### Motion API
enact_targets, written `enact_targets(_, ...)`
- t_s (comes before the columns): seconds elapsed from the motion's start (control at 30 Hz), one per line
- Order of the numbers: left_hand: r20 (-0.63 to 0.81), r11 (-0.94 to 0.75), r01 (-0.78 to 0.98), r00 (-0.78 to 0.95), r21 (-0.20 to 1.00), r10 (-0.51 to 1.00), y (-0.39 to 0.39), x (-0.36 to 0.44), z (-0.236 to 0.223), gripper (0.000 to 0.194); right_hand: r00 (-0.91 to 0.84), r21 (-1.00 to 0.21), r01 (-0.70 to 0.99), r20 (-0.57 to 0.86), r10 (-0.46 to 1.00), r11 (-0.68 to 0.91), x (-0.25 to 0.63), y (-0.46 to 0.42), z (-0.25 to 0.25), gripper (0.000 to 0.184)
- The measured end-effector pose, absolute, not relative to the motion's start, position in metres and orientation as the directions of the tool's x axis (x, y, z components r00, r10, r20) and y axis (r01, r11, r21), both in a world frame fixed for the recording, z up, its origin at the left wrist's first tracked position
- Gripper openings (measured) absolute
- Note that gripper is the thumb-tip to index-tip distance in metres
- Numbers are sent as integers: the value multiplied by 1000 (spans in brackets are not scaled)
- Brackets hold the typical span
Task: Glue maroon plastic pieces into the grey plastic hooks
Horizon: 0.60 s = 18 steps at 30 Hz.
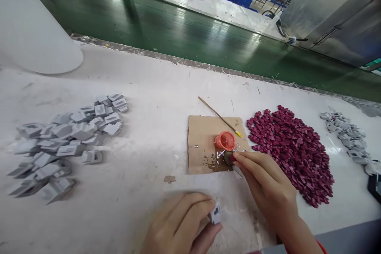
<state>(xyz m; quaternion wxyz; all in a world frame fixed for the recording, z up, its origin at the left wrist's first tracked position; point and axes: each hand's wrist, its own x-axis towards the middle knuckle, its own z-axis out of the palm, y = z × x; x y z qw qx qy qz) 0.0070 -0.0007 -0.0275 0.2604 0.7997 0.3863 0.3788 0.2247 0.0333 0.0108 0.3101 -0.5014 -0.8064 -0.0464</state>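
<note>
My left hand (184, 222) pinches a small grey plastic part (216, 213) with a dark slot in its face. My right hand (264, 182) is closed on a small maroon piece (232, 159), mostly covered by the fingertips. That piece is at a small dark round cap (228, 157) on a cardboard sheet (198, 131); whether they touch I cannot tell. Just behind the cap a red cup (225, 141) stands on the cardboard. Shiny wet liquid (212, 163) is spread around the cap. A thin stick (218, 115) with a yellow tip lies across the cardboard's far edge.
Grey parts lie in a loose pile (71, 135) on the left. A large heap of maroon pieces (291, 154) is at the right, with more grey parts (345, 135) beyond it. A green conveyor belt (166, 31) runs along the back; a white rounded object (35, 24) stands far left.
</note>
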Motion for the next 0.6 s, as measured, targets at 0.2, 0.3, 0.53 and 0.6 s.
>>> enact_targets(0.2,404,-580,476,426,660,809,5,6,-25,28,-321,-223,840,529,786,494,226,35,11,27)
enact_targets(0.3,387,-573,493,433,654,814,4,6,-27,28,-294,-228,850,544,786,475,224,31,14,26)
enact_targets(0.53,325,-495,505,390,707,862,-1,8,-27,22,-9,-703,632,416,910,327,196,-13,12,26)
enact_targets(0.6,317,-479,501,377,721,871,-2,9,-26,23,18,-764,576,368,930,291,188,-24,6,26)
